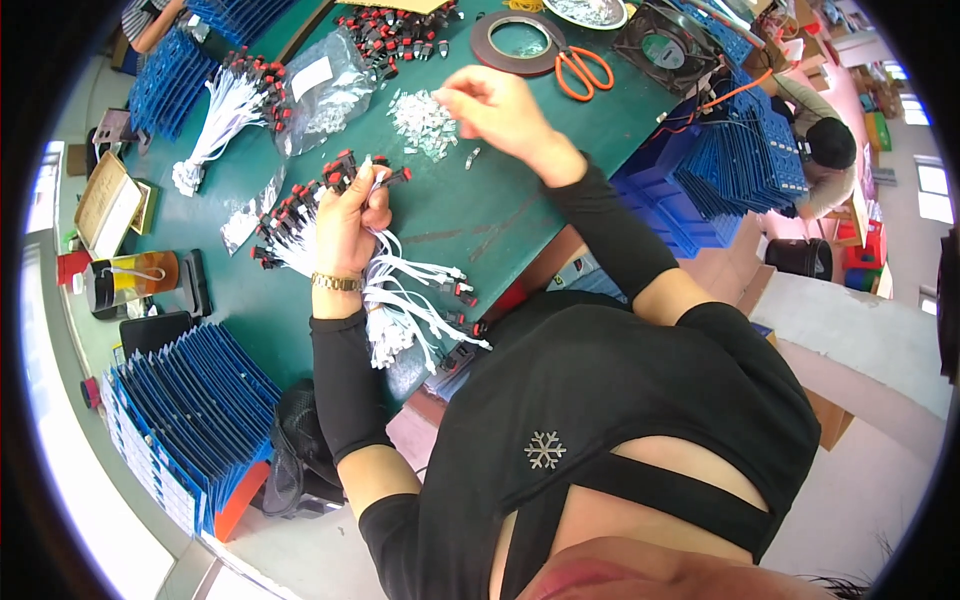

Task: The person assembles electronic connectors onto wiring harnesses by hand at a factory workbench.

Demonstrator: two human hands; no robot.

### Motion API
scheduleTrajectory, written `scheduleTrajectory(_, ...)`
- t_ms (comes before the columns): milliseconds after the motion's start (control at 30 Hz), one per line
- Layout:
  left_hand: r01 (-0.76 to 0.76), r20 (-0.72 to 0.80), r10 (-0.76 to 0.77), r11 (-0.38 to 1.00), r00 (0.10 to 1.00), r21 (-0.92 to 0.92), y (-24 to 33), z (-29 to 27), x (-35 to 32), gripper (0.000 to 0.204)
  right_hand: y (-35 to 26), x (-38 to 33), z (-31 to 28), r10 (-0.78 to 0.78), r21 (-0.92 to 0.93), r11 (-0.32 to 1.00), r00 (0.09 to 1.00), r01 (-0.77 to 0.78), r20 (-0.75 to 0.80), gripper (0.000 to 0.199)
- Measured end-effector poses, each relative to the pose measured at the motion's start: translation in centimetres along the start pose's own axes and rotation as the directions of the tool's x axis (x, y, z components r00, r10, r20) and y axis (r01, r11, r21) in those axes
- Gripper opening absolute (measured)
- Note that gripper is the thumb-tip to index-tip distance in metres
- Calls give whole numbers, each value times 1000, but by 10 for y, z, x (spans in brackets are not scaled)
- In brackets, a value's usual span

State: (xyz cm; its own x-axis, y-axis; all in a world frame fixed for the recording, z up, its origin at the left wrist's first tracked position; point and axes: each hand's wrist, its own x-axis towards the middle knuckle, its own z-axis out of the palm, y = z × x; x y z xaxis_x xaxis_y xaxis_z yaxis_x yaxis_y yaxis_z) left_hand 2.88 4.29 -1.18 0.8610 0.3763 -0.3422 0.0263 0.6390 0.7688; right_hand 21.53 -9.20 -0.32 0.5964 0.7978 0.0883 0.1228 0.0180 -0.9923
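My left hand (350, 215) is closed around white cables with black-and-red connectors (342, 168) at their ends. The thumb presses one against the curled fingers. More of these white cables (395, 300) lie below and beside the wrist, over the table edge. Over a loose pile of small clear plastic pieces (420, 128) is my right hand (500, 115), thumb and forefinger pinched together. Whatever is between those fingertips is too small to make out. One or two loose clear pieces (471, 158) lie apart from the pile, below the right hand.
On the green table (510, 215) lie a tape roll (490, 45), orange-handled scissors (584, 72), a plastic bag (325, 90) and another white cable bundle (220, 120). Blue boards (190, 410) stand stacked at lower left. Blue crates (690, 225) flank the right edge. Another person (825, 150) works at far right.
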Motion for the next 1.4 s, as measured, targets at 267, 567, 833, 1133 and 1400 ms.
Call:
scheduleTrajectory(267, -32, 108, 40, 997, 993, -73, -2, -5, 4, 15, 17, -22, -35, -198, -483, 787, 898, 384, 393, 13)
scheduleTrajectory(567, -67, 91, 64, 997, 994, 37, -5, -8, 1, 18, 8, -28, -22, -72, -406, 901, 976, 151, 204, 9)
scheduleTrajectory(833, -63, 104, 59, 997, 993, 40, -5, -9, 4, 19, -17, -10, 32, -122, 77, 991, 984, 113, 131, 14)
scheduleTrajectory(1133, -27, 67, 18, 990, 998, 137, -2, -5, 2, 18, -7, -10, 45, -18, 153, 988, 976, -16, 219, 9)
scheduleTrajectory(1400, -14, 64, 7, 994, 998, 105, -3, -6, 3, 17, -2, -10, 47, -71, 178, 984, 971, 31, 227, 8)
